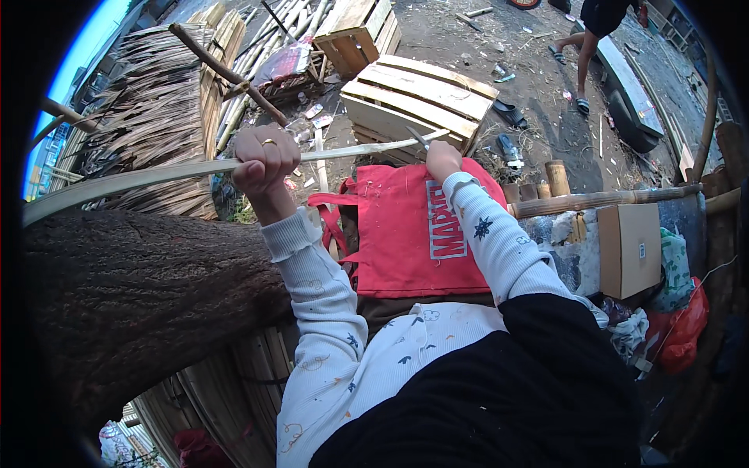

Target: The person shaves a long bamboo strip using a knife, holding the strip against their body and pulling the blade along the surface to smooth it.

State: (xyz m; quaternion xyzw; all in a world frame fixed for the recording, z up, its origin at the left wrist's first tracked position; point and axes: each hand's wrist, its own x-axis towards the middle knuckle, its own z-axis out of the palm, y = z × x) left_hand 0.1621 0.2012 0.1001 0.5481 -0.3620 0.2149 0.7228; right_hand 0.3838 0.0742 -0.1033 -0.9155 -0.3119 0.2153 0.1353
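A long, pale bamboo strip [351, 150] runs across in front of me, from the far left to just past my right hand. My left hand [267, 158], with a ring on one finger, is closed in a fist around the strip. In my right hand [444, 161] is a knife [418, 138], its blade slanting up and left across the strip near its thin right end. The handle is hidden in my fingers. A red tote bag [394, 234] lies over my lap beneath the strip, its straps hanging to the left.
Slatted wooden crates [421, 97] stand ahead. A thick tree trunk [156, 288] lies at my left, with dry thatch panels [148, 101] beyond it. To the right are a bamboo rail [601, 201], a cardboard box [629, 249] and a red plastic bag [686, 327]. A person [589, 54] walks at far right.
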